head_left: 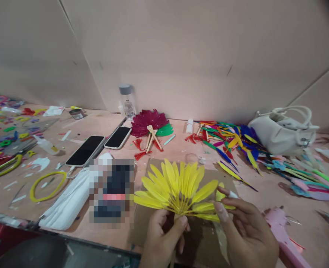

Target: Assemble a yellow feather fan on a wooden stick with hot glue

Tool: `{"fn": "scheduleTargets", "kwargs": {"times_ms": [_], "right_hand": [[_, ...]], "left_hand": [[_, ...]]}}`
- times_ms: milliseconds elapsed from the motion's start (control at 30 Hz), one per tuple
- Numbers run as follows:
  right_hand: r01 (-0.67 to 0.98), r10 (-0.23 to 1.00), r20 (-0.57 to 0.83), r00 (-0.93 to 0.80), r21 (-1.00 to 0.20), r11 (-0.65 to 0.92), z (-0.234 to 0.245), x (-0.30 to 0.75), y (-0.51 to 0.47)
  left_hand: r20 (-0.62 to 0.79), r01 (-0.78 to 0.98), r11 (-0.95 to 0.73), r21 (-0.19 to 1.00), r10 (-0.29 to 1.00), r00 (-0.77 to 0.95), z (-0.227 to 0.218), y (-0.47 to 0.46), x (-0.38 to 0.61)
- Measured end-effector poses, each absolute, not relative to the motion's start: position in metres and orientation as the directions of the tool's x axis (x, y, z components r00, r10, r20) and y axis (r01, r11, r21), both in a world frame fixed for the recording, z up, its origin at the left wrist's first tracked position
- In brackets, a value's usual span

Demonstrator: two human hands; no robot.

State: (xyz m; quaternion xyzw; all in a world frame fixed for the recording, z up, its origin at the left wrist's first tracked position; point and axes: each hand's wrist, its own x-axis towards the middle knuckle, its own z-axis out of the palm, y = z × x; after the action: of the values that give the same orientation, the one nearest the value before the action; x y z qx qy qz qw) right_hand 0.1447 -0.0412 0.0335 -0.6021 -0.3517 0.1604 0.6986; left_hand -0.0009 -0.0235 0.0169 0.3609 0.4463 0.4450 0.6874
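Observation:
A fan of yellow feathers (178, 186) is spread over a sheet of brown cardboard (156, 219) near the table's front edge. My left hand (161, 238) is closed around the fan's base, thumb pressed against the stems. My right hand (245, 230) pinches a yellow feather at the fan's right side between thumb and fingers.
A pink glue gun (284, 230) lies right of my hands. Loose coloured feathers (237, 143) and a white handbag (281, 130) fill the right. A finished magenta feather fan (149, 124), two phones (85, 150), a white mask pack (69, 203), yellow rings (45, 186) and a bottle (127, 100) lie behind and left.

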Motion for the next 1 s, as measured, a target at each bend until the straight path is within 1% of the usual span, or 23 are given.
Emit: {"fn": "scheduleTargets", "kwargs": {"times_ms": [67,167,367,567,667,767,1000], "right_hand": [[0.217,0.659,0.294,0.692,-0.956,0.199,0.0336,0.144,-0.0423],[0.259,0.662,0.341,0.667,-0.94,0.223,0.0336,0.143,-0.0426],[0.316,0.655,0.38,0.653,-0.923,0.22,0.0331,0.1432,-0.043],[0.357,0.675,0.384,0.63,-0.915,0.188,0.0289,0.1485,-0.0445],[0.369,0.687,0.404,0.604,-0.906,0.209,0.0287,0.1494,-0.0423],[0.35,0.697,0.387,0.604,-0.914,0.204,0.0303,0.149,-0.0402],[0.314,0.689,0.328,0.647,-0.937,0.151,0.0323,0.1477,-0.0397]], "left_hand": [[-0.306,-0.298,0.356,0.886,0.93,0.202,0.0173,-0.0238,-0.0005],[-0.316,-0.305,0.359,0.882,0.931,0.182,0.018,-0.0252,0.0001],[-0.354,-0.336,0.39,0.857,0.92,0.167,0.0165,-0.0282,0.0009],[-0.373,-0.33,0.408,0.851,0.913,0.164,0.0188,-0.0298,0.0016],[-0.394,-0.331,0.408,0.851,0.912,0.114,0.0224,-0.0312,0.0042],[-0.394,-0.336,0.394,0.856,0.917,0.071,0.0241,-0.0306,0.0064],[-0.382,-0.328,0.418,0.847,0.908,0.17,0.0223,-0.0264,0.0023]]}}
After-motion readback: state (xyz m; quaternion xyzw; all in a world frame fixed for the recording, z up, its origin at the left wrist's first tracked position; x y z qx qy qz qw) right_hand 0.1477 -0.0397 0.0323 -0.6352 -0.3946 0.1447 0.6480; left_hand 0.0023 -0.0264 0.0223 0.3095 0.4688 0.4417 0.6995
